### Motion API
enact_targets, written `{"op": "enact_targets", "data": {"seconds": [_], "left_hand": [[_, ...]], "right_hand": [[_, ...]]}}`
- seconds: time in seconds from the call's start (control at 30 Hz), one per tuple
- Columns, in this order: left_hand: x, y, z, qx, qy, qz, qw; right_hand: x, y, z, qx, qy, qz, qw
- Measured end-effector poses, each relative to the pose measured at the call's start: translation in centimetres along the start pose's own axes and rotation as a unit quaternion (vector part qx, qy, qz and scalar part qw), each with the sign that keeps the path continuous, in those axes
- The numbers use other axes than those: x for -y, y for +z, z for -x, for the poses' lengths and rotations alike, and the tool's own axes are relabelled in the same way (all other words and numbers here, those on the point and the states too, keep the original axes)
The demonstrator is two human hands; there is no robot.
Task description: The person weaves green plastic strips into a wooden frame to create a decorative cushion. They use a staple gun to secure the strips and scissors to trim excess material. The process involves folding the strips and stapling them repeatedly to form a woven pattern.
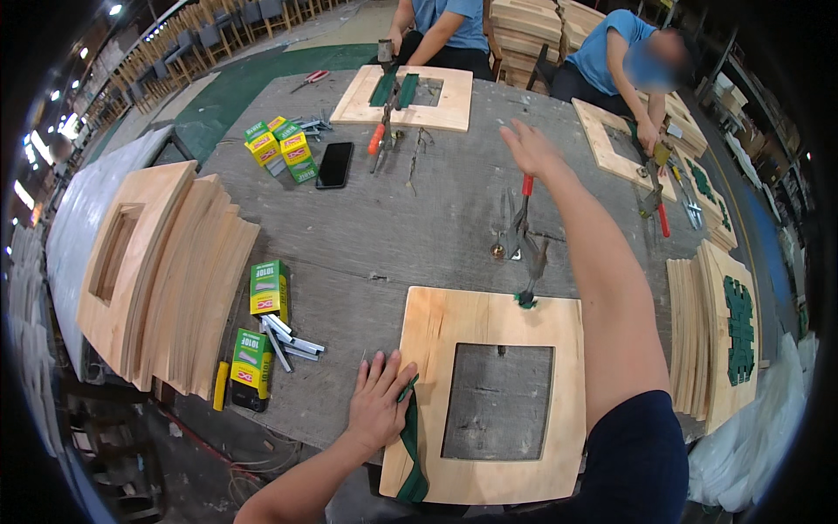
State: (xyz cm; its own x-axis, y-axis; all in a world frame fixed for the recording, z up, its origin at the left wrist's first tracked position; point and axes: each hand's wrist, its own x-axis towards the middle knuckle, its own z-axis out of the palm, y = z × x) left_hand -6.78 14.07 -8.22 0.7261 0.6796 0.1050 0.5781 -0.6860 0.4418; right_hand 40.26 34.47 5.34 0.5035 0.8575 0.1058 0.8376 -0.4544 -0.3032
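Observation:
A pale wooden frame panel [495, 319] with a square cutout lies on the table right in front of me. My left hand [377, 406] rests at its left edge, fingers spread and touching a green strap [412, 458] that runs loosely down that side. My right hand [534, 153] is stretched forward with its fingers extended, the palm against the top of a red handle [527, 185]. This handle belongs to a metal toggle clamp [519, 237] fixed to the table. The clamp's tip, over a bit of green, meets the panel's far edge.
Wooden panels are stacked at left [188, 271] and right [690, 336]. Staple boxes [269, 288], loose staple strips [288, 341] and a black phone [335, 166] lie on the left side. Across the table, two people in blue shirts handle similar panels [454, 105] at other clamps.

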Motion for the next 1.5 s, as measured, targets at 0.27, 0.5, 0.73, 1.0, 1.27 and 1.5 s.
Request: {"op": "enact_targets", "data": {"seconds": [0.27, 0.5, 0.73, 1.0, 1.27, 1.5], "left_hand": [[0.1, 0.0, -0.2, 0.035, -0.019, 0.012, 0.999], [0.3, -0.2, -0.5, 0.016, 0.005, -0.007, 1.0], [0.1, -0.4, 0.1, -0.004, 0.002, 0.006, 1.0], [0.2, 0.8, 0.4, -0.034, 0.006, -0.005, 0.999], [-0.6, 0.7, 0.7, -0.038, -0.002, 0.016, 0.999], [-9.8, -7.4, 5.9, -0.031, 0.074, 0.3, 0.951]], "right_hand": [[-0.7, 6.2, -0.5, 0.146, 0.076, 0.073, 0.984], [-1.4, 6.7, -0.9, 0.169, 0.103, 0.024, 0.98], [-6.5, 7.1, 8.3, -0.135, 0.034, -0.315, 0.939], [-5.8, 2.7, 52.6, -0.163, 0.169, -0.49, 0.84], [-0.3, 1.8, 66.5, -0.015, 0.161, -0.543, 0.824], [-1.1, 0.1, 70.7, 0.005, 0.115, -0.479, 0.87]]}}
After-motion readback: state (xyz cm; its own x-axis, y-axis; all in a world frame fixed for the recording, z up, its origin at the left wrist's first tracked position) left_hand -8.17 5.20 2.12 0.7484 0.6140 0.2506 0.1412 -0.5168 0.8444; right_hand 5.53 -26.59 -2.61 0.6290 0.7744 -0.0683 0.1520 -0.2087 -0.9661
